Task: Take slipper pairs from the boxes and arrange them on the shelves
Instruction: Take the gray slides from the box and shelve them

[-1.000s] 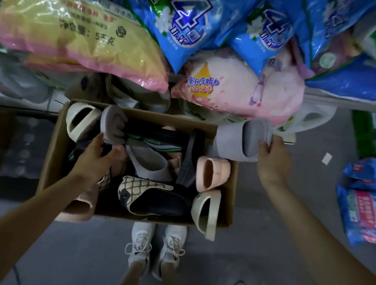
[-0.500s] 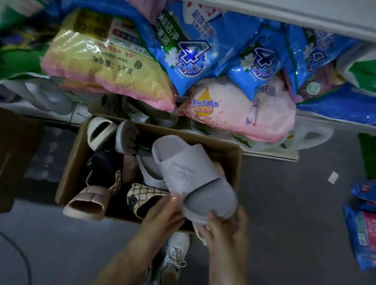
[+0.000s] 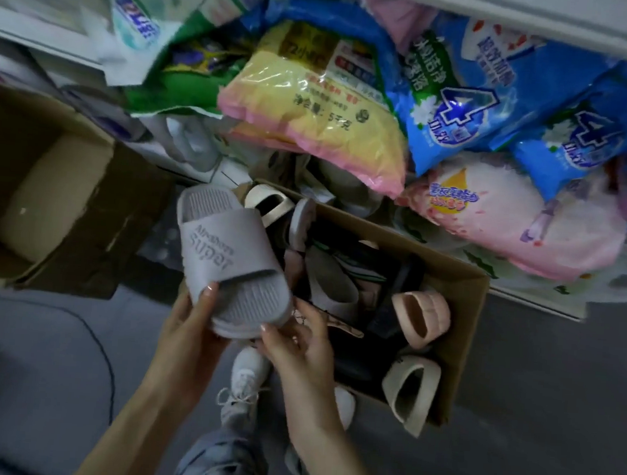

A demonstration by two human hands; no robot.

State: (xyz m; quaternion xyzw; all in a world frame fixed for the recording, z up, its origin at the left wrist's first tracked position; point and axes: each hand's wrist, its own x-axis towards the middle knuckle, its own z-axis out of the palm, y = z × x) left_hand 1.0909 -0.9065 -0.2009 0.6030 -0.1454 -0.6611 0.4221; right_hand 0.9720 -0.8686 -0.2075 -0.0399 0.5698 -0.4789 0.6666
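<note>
A grey slipper (image 3: 225, 257) with "Super" on its strap is held above the left end of the cardboard box (image 3: 463, 322). My left hand (image 3: 191, 325) grips its heel from the left, and my right hand (image 3: 297, 343) holds the heel from the right and below. Whether a second grey slipper lies beneath it I cannot tell. The box holds several loose slippers: a pink one (image 3: 419, 317), a beige one (image 3: 411, 387), a cream one (image 3: 269, 206) and dark ones in the middle.
An open brown box (image 3: 83, 221) stands at the left. Large bags fill the low shelf behind: a yellow bag (image 3: 313, 115), blue bags (image 3: 458, 110) and a pink bag (image 3: 510, 217). My white shoe (image 3: 246, 381) stands on the grey floor below the slipper.
My right hand carried the grey slipper from the box's right edge to the front, my left hand joined on its heel. The slipper now points up-left, and the view swung left.
</note>
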